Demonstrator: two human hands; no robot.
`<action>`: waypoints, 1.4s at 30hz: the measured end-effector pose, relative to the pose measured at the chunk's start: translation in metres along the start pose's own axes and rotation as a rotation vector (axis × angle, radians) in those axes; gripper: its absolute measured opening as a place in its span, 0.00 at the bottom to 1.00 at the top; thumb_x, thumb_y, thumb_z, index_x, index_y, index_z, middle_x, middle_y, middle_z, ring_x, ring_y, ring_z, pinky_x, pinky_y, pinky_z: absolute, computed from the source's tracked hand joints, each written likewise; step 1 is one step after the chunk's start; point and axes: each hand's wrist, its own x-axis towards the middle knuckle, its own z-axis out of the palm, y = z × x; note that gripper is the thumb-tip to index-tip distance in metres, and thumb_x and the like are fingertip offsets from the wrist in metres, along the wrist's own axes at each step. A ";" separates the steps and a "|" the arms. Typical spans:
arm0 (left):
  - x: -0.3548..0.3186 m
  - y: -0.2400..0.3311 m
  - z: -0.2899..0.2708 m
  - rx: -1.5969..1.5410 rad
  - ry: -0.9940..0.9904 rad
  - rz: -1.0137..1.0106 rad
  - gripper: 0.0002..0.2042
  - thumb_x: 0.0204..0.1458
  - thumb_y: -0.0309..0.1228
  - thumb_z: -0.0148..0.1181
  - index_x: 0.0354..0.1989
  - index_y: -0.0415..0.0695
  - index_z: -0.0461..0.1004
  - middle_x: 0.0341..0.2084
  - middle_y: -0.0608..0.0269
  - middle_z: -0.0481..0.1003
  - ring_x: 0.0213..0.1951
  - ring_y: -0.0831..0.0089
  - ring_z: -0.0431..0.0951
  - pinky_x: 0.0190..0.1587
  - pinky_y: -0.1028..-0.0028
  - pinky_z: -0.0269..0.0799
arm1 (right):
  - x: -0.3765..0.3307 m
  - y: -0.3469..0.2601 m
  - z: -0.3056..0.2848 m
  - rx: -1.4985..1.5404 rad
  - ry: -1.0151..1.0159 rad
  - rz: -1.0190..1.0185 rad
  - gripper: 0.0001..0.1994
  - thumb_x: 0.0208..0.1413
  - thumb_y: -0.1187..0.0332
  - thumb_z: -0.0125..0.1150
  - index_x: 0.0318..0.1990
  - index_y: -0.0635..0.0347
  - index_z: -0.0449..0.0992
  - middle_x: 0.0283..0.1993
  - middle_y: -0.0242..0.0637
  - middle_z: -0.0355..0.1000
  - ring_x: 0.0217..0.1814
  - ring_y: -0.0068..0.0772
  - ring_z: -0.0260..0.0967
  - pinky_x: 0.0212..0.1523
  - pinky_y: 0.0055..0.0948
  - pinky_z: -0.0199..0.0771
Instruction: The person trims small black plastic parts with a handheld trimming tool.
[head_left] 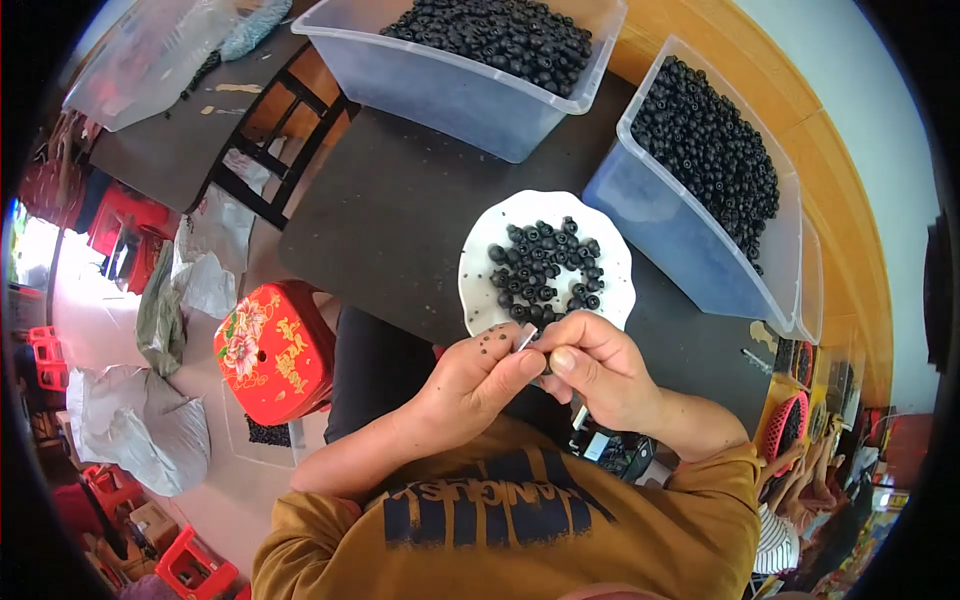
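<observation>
My left hand (pixel 482 372) is closed around a small flat silvery blade (pixel 525 338), its edge showing beside the index finger. Dark specks stick to the back of that hand. Tip to tip with it, my right hand (pixel 605 372) pinches a small black rubber-looking part (pixel 538 336), mostly hidden by the fingers. Both hands meet over the near rim of a white scalloped plate (pixel 480 235). On the plate lie many round black knobbed parts (pixel 540 262), with tiny black crumbs around them.
Clear plastic bins heaped with black parts stand behind the plate (pixel 450 90) and to its right (pixel 690 240) on the dark table (pixel 380 220). A red flowered stool (pixel 275 352) is at the left, near white sacks (pixel 140 430). Other people's arms (pixel 815 465) show at the far right.
</observation>
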 end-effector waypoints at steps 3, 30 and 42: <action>-0.017 -0.008 -0.005 -0.166 0.016 -0.016 0.12 0.57 0.36 0.45 0.29 0.40 0.64 0.17 0.72 0.59 0.20 0.84 0.58 0.23 0.82 0.55 | 0.011 -0.016 0.013 -0.021 0.062 0.184 0.10 0.57 0.64 0.49 0.38 0.62 0.67 0.22 0.30 0.64 0.21 0.16 0.57 0.22 0.15 0.58; 0.003 -0.011 0.004 0.096 -0.178 -0.214 0.12 0.51 0.36 0.55 0.23 0.41 0.64 0.16 0.65 0.63 0.21 0.77 0.62 0.24 0.77 0.59 | 0.005 -0.015 -0.082 -1.277 0.223 -0.239 0.08 0.44 0.73 0.58 0.34 0.62 0.70 0.29 0.38 0.65 0.31 0.38 0.65 0.32 0.32 0.66; 0.045 0.018 0.011 0.218 -0.368 -0.233 0.08 0.52 0.31 0.53 0.27 0.40 0.64 0.22 0.68 0.65 0.27 0.80 0.63 0.31 0.80 0.60 | 0.016 -0.012 -0.088 -1.559 0.082 -0.280 0.04 0.38 0.76 0.56 0.25 0.61 0.69 0.28 0.36 0.63 0.31 0.34 0.64 0.32 0.31 0.67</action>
